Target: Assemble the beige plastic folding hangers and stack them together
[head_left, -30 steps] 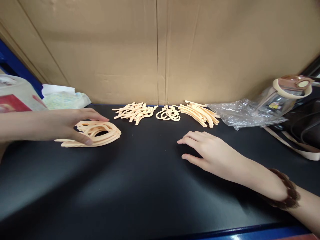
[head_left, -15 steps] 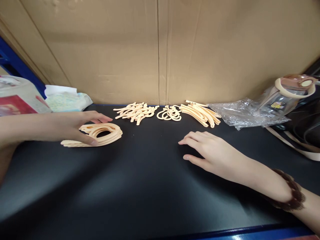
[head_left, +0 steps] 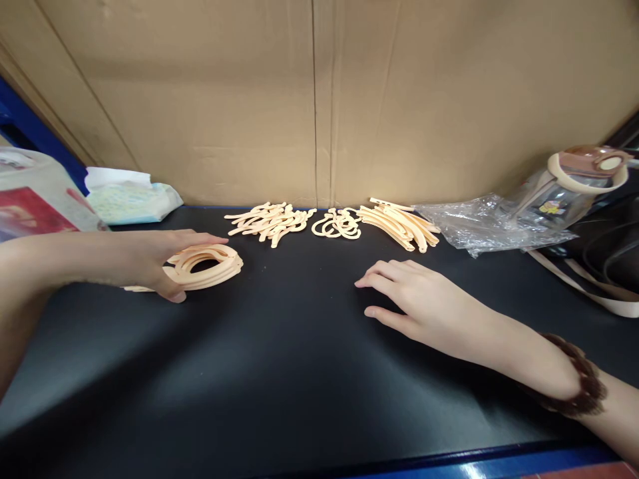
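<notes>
My left hand [head_left: 144,263] reaches over a stack of curved beige pieces [head_left: 219,269] on the left of the black tabletop. Its thumb lies at the stack's near side and its fingers stretch along the far side. The hand is open and hides the stack's left part. My right hand [head_left: 414,296] hovers low over or rests on the table at right, palm down. Its thumb is apart from the loosely bent fingers, and nothing shows in it.
Along the cardboard wall [head_left: 224,100] lie a heap of wavy beige pieces [head_left: 272,223], small hook-like curls [head_left: 337,224] and long curved strips [head_left: 399,226]. Clear plastic film [head_left: 464,223] and a drink bottle [head_left: 564,189] stand right; a tissue pack [head_left: 134,199] and a white bag [head_left: 40,199] left.
My left hand has shifted slightly, its thumb moving left and toward me to the stack's near side. The stack and my right hand stay in place.
</notes>
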Action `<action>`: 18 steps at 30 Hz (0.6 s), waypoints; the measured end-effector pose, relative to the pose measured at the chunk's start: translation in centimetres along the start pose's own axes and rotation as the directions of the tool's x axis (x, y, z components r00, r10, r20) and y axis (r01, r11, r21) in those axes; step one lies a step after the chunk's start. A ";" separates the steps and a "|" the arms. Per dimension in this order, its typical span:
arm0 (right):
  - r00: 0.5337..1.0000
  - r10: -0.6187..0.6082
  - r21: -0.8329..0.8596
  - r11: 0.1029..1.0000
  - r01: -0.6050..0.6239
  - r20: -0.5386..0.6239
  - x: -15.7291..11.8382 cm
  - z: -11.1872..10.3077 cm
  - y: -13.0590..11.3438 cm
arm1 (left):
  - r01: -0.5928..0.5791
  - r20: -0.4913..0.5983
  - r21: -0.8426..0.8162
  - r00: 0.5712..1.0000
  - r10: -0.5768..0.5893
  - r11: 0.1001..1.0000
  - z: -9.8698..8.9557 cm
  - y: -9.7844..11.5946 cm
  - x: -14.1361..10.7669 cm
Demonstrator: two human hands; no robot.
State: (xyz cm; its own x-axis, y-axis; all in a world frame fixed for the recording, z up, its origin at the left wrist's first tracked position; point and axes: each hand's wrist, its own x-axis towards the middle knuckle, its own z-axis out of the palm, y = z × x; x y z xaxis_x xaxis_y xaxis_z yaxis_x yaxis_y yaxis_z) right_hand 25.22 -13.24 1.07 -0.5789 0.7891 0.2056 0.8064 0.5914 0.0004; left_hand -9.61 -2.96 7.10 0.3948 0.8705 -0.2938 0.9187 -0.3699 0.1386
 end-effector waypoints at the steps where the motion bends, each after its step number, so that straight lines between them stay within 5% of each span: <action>1: 1.000 0.003 -0.001 1.000 -0.003 0.006 0.0 0.0 0.0 | -0.009 -0.014 -0.002 1.000 0.009 1.000 0.1 -0.2 0.1; 18: 1.000 -0.003 -0.011 1.000 0.003 0.001 0.0 0.2 0.0 | -0.035 -0.055 0.049 0.998 0.038 0.998 1.0 -1.6 1.4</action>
State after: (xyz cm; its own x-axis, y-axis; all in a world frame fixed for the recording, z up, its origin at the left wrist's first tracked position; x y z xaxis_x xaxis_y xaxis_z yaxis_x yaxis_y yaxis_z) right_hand 25.23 -13.21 0.89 -0.5815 0.7873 0.2048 0.8058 0.5921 0.0117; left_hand -10.50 -1.44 5.53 0.4282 0.8724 -0.2356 0.9037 -0.4159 0.1023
